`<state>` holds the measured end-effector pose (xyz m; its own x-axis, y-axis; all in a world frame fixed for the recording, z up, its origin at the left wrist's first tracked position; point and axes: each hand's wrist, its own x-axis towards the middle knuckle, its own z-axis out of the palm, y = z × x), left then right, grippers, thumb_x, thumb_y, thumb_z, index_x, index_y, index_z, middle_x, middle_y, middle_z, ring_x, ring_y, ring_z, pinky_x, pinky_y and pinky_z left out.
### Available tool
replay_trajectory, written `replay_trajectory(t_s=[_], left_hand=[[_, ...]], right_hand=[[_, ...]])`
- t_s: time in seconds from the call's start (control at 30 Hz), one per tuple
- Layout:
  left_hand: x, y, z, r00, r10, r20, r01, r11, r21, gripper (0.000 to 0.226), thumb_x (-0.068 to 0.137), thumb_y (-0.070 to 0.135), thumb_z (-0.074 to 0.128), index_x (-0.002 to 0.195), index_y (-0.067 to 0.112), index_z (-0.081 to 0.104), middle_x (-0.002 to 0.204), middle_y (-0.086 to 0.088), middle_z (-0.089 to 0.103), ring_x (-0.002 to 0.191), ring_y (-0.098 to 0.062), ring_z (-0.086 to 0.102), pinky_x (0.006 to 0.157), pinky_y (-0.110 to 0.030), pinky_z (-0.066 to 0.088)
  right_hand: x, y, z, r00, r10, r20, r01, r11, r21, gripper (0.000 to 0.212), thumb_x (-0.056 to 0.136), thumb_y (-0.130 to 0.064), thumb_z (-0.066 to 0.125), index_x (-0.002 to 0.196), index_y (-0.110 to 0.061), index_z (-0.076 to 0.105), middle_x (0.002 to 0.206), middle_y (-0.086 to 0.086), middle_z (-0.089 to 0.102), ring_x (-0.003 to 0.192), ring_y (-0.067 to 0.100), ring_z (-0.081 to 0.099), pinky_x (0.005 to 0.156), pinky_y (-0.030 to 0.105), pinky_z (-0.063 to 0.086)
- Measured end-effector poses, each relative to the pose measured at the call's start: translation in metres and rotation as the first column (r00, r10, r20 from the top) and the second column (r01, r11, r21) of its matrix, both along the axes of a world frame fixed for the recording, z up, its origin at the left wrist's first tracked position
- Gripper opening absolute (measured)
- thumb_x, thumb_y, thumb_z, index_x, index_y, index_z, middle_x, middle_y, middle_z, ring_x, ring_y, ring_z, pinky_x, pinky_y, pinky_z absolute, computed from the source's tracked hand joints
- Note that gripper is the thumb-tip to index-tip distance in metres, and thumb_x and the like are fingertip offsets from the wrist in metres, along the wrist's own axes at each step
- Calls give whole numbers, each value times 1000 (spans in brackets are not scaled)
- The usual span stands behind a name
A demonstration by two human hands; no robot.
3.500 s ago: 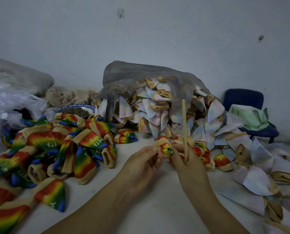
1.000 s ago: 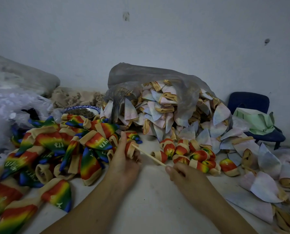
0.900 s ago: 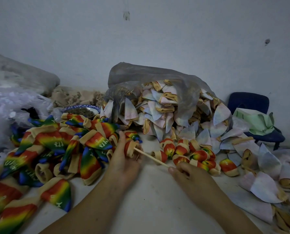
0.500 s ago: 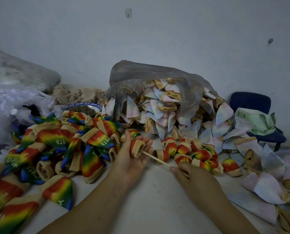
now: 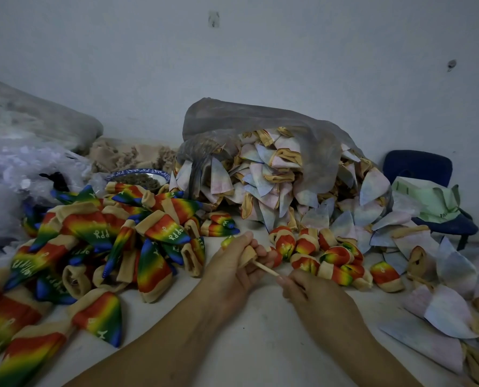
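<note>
Rainbow sock (image 5: 248, 255) sits bunched in my left hand (image 5: 230, 273), fingers curled round its beige cuff, just above the white table (image 5: 260, 344). On either side are the heap of rainbow socks (image 5: 107, 247) and the rolled socks (image 5: 308, 244). My right hand (image 5: 313, 297) pinches the wooden stick (image 5: 266, 271), whose far end goes into the cuff.

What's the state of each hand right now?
Left hand: closed round a rolled sock.
Right hand: closed, pinching the wooden stick.
</note>
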<state>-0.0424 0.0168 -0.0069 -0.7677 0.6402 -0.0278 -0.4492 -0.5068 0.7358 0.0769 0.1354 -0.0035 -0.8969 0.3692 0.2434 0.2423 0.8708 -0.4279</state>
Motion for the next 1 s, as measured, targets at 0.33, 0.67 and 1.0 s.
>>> replay_trajectory(t_s=[0.33, 0.67, 1.0], left_hand=[[8, 9, -8, 925, 158, -347, -263, 923, -281, 65, 78, 72, 43, 76, 14, 71, 78, -9, 75, 81, -20, 74, 64, -21, 55], [2, -3, -5, 752, 164, -638, -524, 735, -429, 85, 76, 83, 13, 37, 20, 55, 37, 2, 46, 35, -6, 46, 39, -12, 37], [24, 1, 7, 683, 1, -731, -451, 787, -421, 78, 80, 74, 9, 33, 22, 43, 36, 6, 41, 38, -2, 41, 46, -8, 35]], right_hand=[[-5, -6, 1, 999, 3, -47, -5, 1000, -25, 28, 94, -57, 30, 78, -40, 45, 81, -11, 65, 72, 4, 58, 66, 33, 51], [4, 1, 7, 998, 27, -60, -33, 995, -99, 32, 91, -60, 32, 68, -39, 42, 75, -14, 63, 69, 0, 57, 61, 28, 48], [5, -4, 12, 981, 124, -148, -167, 932, -322, 28, 97, -38, 45, 72, -34, 57, 62, -19, 55, 59, -2, 50, 53, 15, 37]])
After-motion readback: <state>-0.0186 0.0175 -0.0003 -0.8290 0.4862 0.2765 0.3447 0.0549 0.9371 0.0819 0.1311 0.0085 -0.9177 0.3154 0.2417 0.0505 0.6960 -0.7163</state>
